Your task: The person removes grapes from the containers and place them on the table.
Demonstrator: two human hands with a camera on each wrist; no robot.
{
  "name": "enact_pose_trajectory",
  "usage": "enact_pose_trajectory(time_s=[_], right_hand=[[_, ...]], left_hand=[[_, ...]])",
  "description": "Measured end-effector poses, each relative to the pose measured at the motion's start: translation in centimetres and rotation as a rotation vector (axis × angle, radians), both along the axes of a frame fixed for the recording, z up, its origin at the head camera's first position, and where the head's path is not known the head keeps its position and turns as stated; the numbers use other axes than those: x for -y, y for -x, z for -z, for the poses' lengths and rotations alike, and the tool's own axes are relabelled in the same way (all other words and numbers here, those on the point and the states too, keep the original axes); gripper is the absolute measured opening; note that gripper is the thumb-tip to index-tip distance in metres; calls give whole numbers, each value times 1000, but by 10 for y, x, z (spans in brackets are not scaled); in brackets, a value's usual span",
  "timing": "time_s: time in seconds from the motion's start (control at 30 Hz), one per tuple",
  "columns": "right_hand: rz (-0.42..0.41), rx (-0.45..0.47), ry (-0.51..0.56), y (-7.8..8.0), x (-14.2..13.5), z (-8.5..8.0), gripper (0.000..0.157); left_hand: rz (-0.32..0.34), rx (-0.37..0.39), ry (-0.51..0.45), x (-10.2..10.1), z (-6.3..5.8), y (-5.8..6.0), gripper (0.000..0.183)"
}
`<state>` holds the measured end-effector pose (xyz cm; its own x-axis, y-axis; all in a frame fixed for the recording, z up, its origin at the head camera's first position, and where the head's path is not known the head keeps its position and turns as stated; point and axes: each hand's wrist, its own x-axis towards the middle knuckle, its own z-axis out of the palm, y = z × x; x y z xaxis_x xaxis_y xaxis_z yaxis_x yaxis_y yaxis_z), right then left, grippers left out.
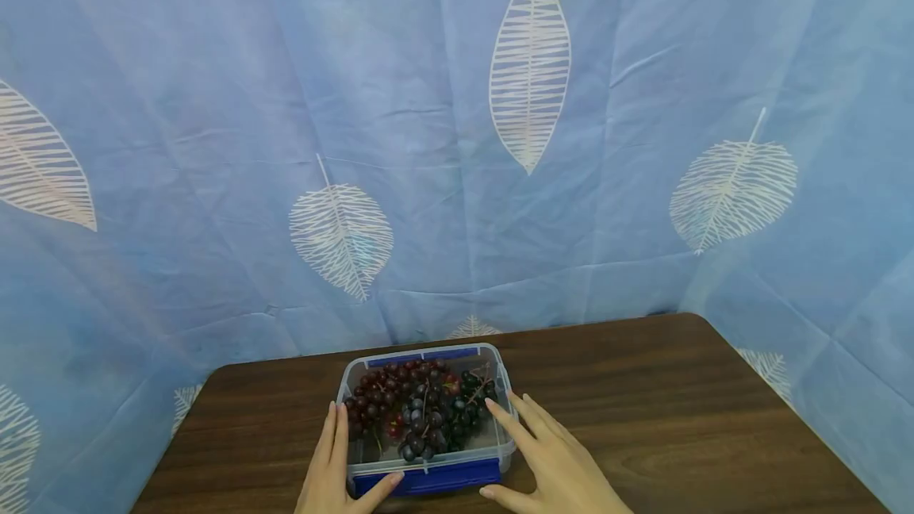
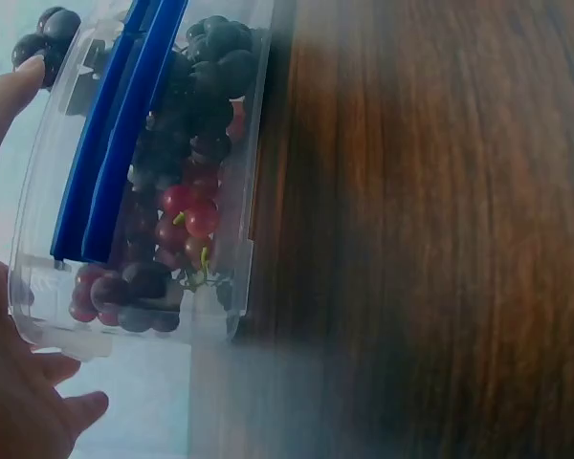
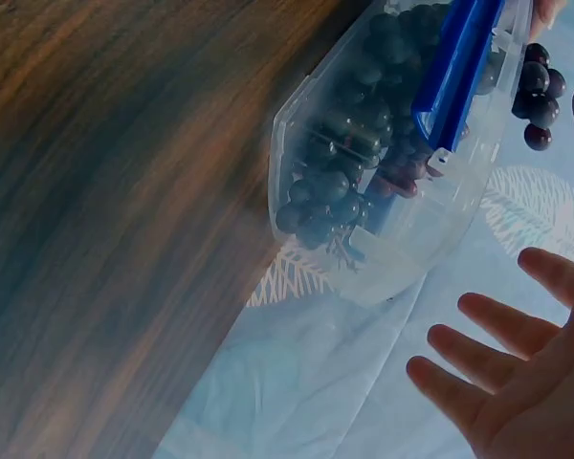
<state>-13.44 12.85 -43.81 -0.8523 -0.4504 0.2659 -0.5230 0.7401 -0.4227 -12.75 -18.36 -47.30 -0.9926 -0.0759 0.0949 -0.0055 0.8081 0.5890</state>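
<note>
A clear plastic storage container (image 1: 504, 375) with blue locking clips (image 1: 435, 479) stands lidless on the table. Inside lie several bunches of grapes: reddish ones (image 1: 373, 397) at the left, dark purple ones (image 1: 421, 423) in the middle and blackish ones (image 1: 469, 412) at the right. At the container's left side is my left hand (image 1: 330, 476), its fingers straight along the wall and its thumb by the front clip. My right hand (image 1: 557, 462) is beside the right wall, fingers spread; the right wrist view shows a gap between those fingers and the container.
The dark wood-grain table (image 1: 643, 395) extends to both sides, with more of its top on the right. Close behind its back edge hangs a blue cloth (image 1: 428, 141) with white leaf prints, which also runs down the sides.
</note>
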Motion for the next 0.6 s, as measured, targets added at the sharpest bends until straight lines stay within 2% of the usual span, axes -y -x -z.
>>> enact_pose_trajectory(time_s=[0.17,0.37,0.47,0.6], right_hand=[[-52,4,-5,4,6,-2,85],[-110,-25,-37,11,13,-4,84],[-130,-54,-52,15,17,-5,84],[-149,-75,-94,21,25,-9,86]], left_hand=[[5,21,-81,5,1,4,123],[58,24,-148,12,1,9,122],[95,27,-124,18,1,12,123],[137,1,-23,26,0,18,126]])
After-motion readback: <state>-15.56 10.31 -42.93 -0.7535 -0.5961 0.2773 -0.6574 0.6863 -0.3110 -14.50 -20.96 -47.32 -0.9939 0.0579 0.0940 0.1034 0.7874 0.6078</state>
